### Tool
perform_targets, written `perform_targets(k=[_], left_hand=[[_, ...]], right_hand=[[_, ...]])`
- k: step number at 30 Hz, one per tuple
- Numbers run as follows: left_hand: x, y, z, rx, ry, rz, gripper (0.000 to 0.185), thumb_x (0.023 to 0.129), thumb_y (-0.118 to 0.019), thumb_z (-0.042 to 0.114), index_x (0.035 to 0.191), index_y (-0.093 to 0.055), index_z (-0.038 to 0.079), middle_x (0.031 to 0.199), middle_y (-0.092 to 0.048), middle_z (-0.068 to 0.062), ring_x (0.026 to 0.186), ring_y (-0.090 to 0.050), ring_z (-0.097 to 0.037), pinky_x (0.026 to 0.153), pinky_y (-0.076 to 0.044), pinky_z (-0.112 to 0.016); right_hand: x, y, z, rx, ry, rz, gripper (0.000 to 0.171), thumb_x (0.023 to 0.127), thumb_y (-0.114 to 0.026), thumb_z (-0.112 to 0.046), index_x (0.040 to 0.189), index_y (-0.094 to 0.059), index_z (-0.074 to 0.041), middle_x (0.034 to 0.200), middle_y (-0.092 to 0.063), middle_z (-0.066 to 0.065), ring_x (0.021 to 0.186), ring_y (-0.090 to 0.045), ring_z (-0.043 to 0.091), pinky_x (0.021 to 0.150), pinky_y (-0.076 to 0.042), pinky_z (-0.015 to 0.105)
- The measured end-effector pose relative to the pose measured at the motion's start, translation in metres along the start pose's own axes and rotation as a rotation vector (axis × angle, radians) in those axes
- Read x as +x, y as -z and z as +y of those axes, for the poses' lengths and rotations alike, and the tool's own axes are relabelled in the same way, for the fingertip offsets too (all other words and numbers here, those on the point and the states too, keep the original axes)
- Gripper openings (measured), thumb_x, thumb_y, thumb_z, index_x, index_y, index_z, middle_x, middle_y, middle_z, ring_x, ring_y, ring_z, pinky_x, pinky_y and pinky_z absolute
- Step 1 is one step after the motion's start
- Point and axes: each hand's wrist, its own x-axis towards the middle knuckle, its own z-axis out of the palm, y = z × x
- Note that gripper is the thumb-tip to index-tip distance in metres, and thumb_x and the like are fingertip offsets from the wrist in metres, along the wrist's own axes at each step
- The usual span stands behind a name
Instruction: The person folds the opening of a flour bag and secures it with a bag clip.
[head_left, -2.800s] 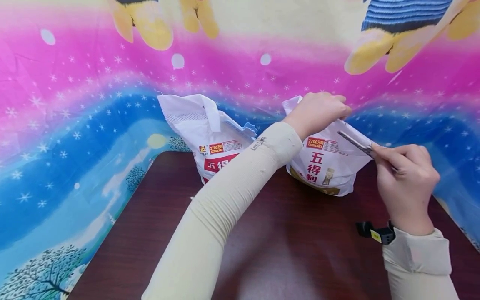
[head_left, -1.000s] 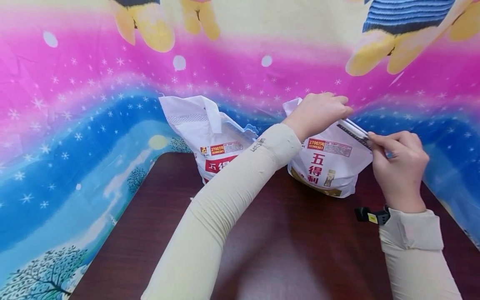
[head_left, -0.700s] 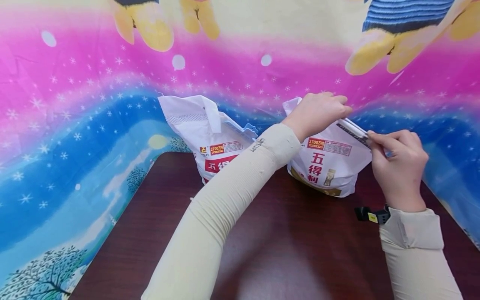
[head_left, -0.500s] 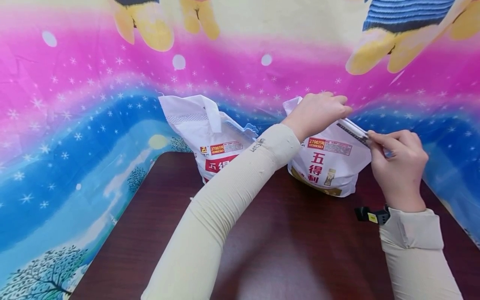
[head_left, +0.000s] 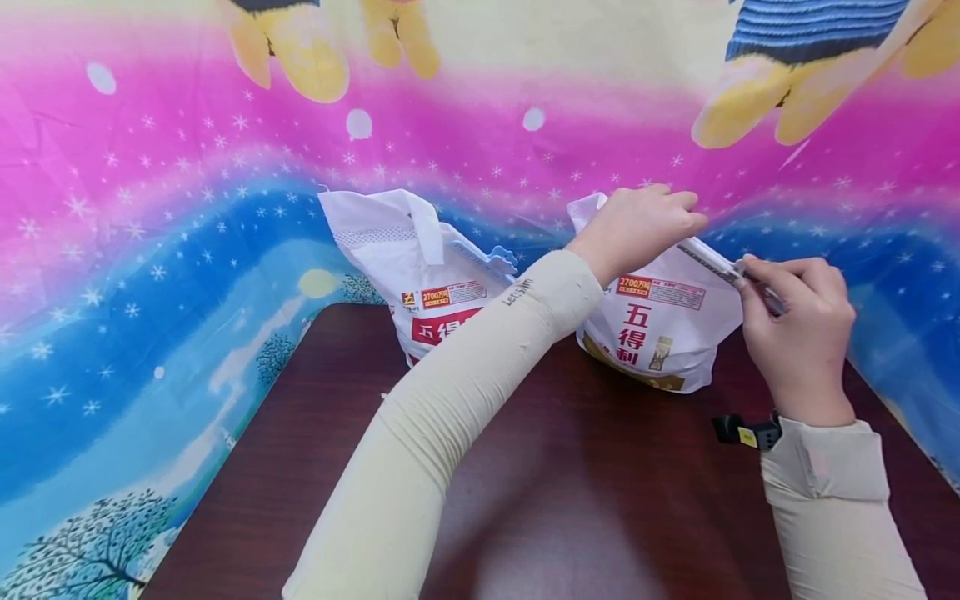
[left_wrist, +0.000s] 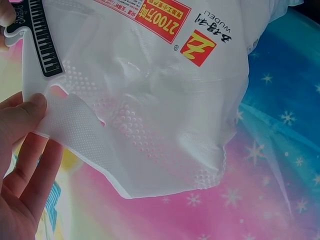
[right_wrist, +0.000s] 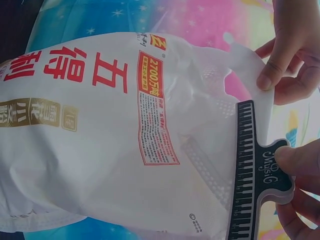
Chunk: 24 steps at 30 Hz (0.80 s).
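Observation:
A white printed flour bag (head_left: 678,329) stands upright on the table at right. My left hand (head_left: 637,229) pinches the top edge of this bag between thumb and fingers; in the left wrist view, the bag's handle cutout shows beside that thumb. With my right hand (head_left: 802,333) I pinch the handle of a black bag clip (right_wrist: 245,170) patterned with piano keys and the word "Music". The clip lies along the bag's top edge, right of my left hand. Whether its jaws are fully closed I cannot tell.
A second white flour bag (head_left: 390,267) stands to the left, with a light blue clip (head_left: 487,258) on its top edge, partly behind my left sleeve. Both bags are on the dark wooden table (head_left: 570,500). A patterned cloth (head_left: 187,250) hangs behind.
My right hand has moved up and left, bringing the clip from beside the bag onto its top edge. The clip has just tilted, so less dark face shows. My left hand keeps its place.

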Motion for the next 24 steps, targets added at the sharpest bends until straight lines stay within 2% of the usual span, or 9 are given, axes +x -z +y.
perform_targets(k=[6,13,18,24], left_hand=[[-0.003,0.0,0.002,0.021,0.01,0.012,0.04,0.107,-0.052,0.024,0.147,-0.051,0.032,0.146,-0.052,0.008,0.135,-0.049,-0.01,0.106,-0.046,-0.027],[-0.009,-0.002,0.004,0.052,0.01,0.049,0.041,0.106,-0.054,0.025,0.146,-0.051,0.03,0.145,-0.052,0.006,0.132,-0.05,-0.011,0.102,-0.05,-0.029],[-0.013,-0.004,0.005,0.109,-0.014,0.08,0.04,0.106,-0.054,0.025,0.146,-0.05,0.026,0.144,-0.053,0.004,0.13,-0.051,-0.013,0.1,-0.051,-0.029],[-0.019,-0.008,0.006,0.195,-0.034,0.138,0.038,0.107,-0.052,0.022,0.145,-0.05,0.023,0.145,-0.052,0.002,0.129,-0.052,-0.014,0.096,-0.054,-0.03]], right_hand=[[0.001,-0.002,-0.002,0.005,-0.025,0.024,0.026,0.087,-0.075,0.005,0.113,-0.073,0.008,0.098,-0.062,0.031,0.09,-0.051,0.048,0.078,-0.025,0.023],[0.002,0.002,-0.001,-0.008,-0.027,-0.02,0.029,0.087,-0.076,0.004,0.116,-0.072,0.006,0.099,-0.062,0.03,0.091,-0.053,0.045,0.077,-0.026,0.022],[0.002,0.006,0.002,-0.006,-0.031,-0.043,0.032,0.086,-0.077,0.004,0.118,-0.071,0.005,0.1,-0.062,0.029,0.092,-0.052,0.041,0.077,-0.026,0.02],[0.001,0.008,0.004,0.007,-0.011,-0.037,0.032,0.084,-0.078,0.006,0.115,-0.073,0.005,0.099,-0.063,0.029,0.092,-0.054,0.043,0.079,-0.026,0.018]])
